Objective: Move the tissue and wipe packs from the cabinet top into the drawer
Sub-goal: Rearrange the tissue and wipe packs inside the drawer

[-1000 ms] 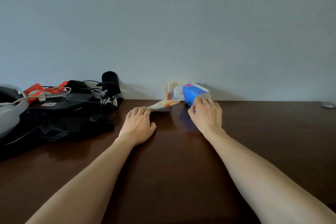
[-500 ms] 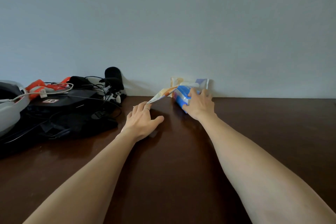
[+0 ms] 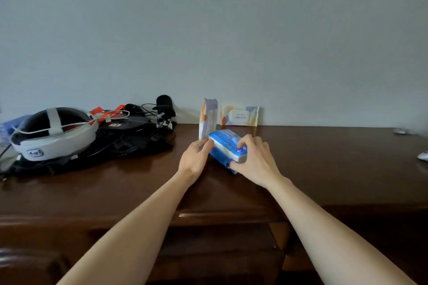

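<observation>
right hand [image 3: 254, 162] gripping blue tissue pack [image 3: 225, 146], left hand [image 3: 194, 159] holding wipe pack [image 3: 208, 120]

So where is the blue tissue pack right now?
In the head view, the blue tissue pack sits near the middle of the cabinet top, gripped by the right hand, beside the upright wipe pack that the left hand holds.

Dim soft light; glossy glare; blurred right edge.
</observation>
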Demonstrator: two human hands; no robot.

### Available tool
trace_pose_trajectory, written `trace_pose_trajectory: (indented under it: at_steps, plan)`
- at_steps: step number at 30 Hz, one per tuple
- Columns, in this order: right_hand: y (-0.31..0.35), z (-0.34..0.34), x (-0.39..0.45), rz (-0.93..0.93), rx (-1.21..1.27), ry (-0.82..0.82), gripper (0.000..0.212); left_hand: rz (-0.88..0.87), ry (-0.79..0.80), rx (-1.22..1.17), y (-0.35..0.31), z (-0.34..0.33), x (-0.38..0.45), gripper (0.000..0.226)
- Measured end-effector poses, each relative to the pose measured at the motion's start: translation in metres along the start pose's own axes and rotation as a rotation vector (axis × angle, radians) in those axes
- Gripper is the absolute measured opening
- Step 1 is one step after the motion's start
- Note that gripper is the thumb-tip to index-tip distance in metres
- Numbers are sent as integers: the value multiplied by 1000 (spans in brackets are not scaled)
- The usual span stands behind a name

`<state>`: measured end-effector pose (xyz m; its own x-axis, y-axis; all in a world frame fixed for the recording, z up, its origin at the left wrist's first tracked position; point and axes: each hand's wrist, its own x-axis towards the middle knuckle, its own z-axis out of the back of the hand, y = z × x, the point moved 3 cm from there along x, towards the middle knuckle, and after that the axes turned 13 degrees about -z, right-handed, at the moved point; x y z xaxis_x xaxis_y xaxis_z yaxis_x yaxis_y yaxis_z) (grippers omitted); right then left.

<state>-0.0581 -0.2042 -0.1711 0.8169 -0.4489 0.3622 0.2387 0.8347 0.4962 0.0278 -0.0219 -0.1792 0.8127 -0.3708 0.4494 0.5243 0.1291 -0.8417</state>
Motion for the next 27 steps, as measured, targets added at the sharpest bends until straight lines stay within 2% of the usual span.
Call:
trace_pose_trajectory:
  at_steps: [2,4,6,10,13,15,17,20,24,25,27]
  plan:
    - [7,16,-40,13,92,-8,56,14,-71,-151,-15,7,-34,54]
    - [13,27,-84,13,258,-25,63,33,-68,-255,-32,10,-69,82]
    - [21,31,-134,64,384,-65,70,37,-123,-325,-49,12,-108,92]
    - [24,22,-234,221,501,-181,72,-40,-300,-325,-66,14,-191,67]
    - [1,5,-289,253,653,-85,62,-104,-285,-221,-61,21,-250,56]
    - [-20,-7,-306,148,765,44,50,-107,-207,-135,-46,27,-283,52]
    - [-42,-23,-313,-38,805,174,49,-45,-83,-106,-22,29,-313,51]
    - [-70,-55,-315,-257,800,392,59,100,147,-159,24,26,-350,52]
    - [-101,-119,-335,-439,802,779,49,339,453,-177,85,13,-387,56]
    - [-109,-136,-346,-505,785,833,44,407,533,-203,98,8,-397,57]
    - [-126,-169,-369,-643,745,841,30,509,635,-210,119,-6,-418,60]
